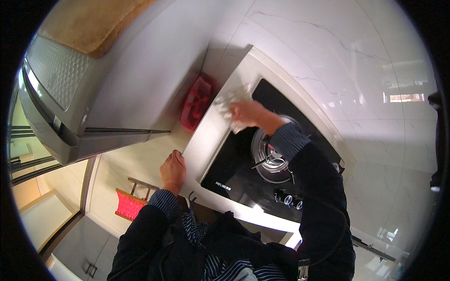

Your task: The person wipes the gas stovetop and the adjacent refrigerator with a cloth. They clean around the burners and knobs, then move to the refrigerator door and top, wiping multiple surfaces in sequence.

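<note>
My right hand (246, 114) is closed on a crumpled whitish cloth (225, 102), which is blurred. It lies over the edge of the black glass gas cooktop (232, 158) and the pale countertop (197, 154) beside it. My right forearm reaches over the cooktop and partly hides the round metal burner (262, 151) and its pan support. Two control knobs (288, 200) show near the front. My left hand (174, 170) rests at the countertop's left edge with its fingers curled; nothing is visible in it.
A grey refrigerator (140, 77) stands to the left, with a brown item (84, 24) on top. Between it and the counter is a red plastic basket (197, 102). A small wooden stool with a red woven seat (130, 205) stands on the floor. Marble-patterned wall tiles (316, 52) border the counter.
</note>
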A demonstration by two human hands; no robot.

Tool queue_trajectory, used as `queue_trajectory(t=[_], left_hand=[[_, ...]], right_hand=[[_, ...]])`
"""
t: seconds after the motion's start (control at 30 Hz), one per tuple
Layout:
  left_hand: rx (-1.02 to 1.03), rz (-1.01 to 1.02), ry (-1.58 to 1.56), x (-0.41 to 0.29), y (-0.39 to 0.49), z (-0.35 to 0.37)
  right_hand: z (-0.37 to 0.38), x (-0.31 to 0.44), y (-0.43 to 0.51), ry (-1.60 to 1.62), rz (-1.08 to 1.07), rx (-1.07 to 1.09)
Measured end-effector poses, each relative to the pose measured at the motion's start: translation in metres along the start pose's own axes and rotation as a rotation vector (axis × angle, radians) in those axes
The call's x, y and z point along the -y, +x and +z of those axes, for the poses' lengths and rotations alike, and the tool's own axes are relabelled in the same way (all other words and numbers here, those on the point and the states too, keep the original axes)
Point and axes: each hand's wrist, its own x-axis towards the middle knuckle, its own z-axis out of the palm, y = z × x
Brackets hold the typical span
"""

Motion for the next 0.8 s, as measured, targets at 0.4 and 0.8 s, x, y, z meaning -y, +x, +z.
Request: queue_trajectory(t=[0.4, 0.8], left_hand=[[0.029, -0.033, -0.004, -0.001, 0.0, 0.0], [0.035, -0.034, -0.006, 0.001, 0.0, 0.003]], right_hand=[[0.014, 0.037, -0.015, -0.201, -0.141, -0.089], [-0.079, -0.075, 0.013, 0.036, 0.429, -0.055]])
